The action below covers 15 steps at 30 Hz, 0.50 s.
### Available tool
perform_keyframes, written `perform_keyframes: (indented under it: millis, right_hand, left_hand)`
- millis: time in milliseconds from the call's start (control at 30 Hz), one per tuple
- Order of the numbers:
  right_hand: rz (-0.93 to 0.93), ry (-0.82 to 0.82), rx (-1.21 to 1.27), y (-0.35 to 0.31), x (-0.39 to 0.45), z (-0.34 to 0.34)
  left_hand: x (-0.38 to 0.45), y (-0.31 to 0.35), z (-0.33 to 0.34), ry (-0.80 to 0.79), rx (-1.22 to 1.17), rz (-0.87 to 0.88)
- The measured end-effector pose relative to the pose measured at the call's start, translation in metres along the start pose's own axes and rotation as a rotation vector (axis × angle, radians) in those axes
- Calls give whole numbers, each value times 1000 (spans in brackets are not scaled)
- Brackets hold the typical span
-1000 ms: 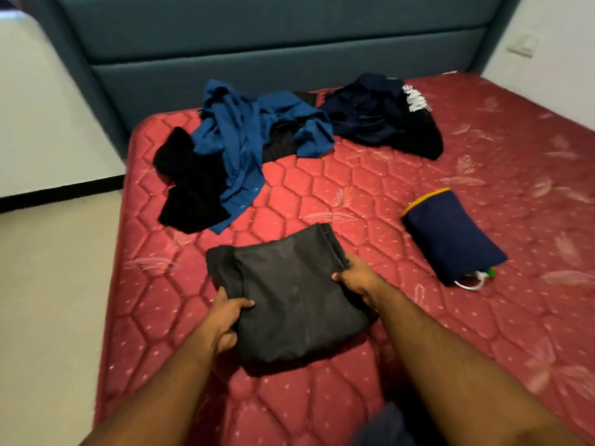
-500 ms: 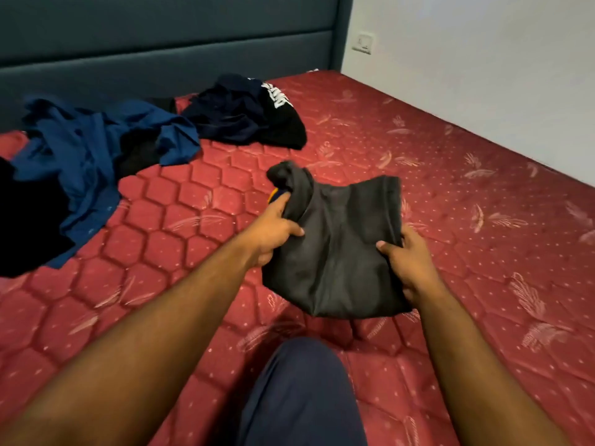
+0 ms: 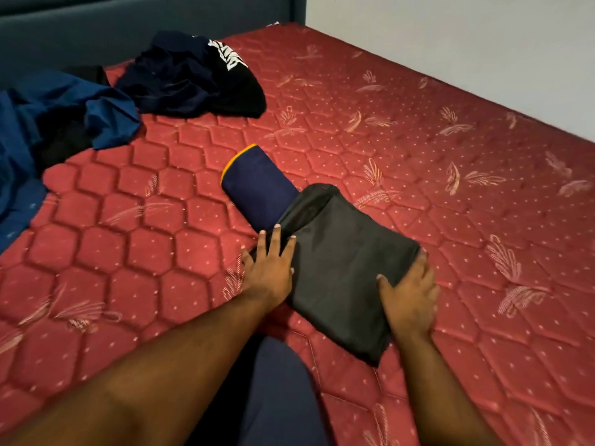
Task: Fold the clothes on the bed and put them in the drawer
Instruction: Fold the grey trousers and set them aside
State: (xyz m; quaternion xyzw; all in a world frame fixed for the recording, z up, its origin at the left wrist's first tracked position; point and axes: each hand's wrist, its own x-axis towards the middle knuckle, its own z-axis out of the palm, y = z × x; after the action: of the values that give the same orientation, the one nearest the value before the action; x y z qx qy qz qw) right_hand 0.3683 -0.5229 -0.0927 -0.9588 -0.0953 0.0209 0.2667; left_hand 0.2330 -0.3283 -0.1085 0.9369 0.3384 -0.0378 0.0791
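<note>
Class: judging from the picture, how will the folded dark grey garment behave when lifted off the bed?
The folded dark grey garment is probably floppy: soft cloth, edges sagging over the navy bundle. It may unfold unless supported from both sides. Likely light.

My bed's red quilted mattress (image 3: 418, 149) fills most of what I see. A dark teal padded headboard (image 3: 145, 17) stands behind it, meeting a plain white wall (image 3: 467, 43) alongside.

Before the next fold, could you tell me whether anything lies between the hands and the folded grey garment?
Nothing visible does: the left hand and the right hand both rest flat on the folded grey garment, which overlaps the folded navy garment.
</note>
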Motion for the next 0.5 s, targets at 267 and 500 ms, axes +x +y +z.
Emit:
perform_keyframes:
  millis: [267,500]
  right_hand:
    - [-512,-475,-465,-48,20,63]
    - [-676,-329,-86,-147,59,89]
  left_hand:
    - [38,-7,0,-46,-68,138]
    - [112,-61,-34,339,-1333,-802]
